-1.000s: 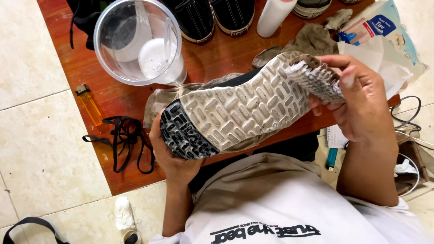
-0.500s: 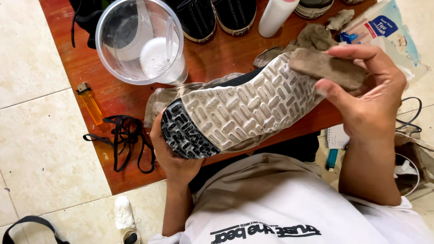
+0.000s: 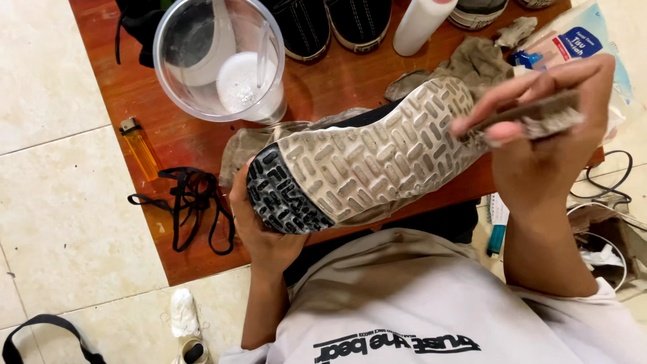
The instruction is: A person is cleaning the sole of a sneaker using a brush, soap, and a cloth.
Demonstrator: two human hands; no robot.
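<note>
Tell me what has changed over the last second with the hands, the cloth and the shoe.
The right hand drew the dirty cloth off the toe of the sole and now holds it pinched just past the toe end, edge on to the camera. The left hand kept its grip on the heel of the shoe, sole up. The plastic jug, lighter and laces did not move.

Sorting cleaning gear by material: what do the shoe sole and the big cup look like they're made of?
Shoe sole: likely matte rubber, with moulded tread blocks, a pale body and a black heel patch. Cup: probably clear plastic; its contents show through the thin wall.
</note>
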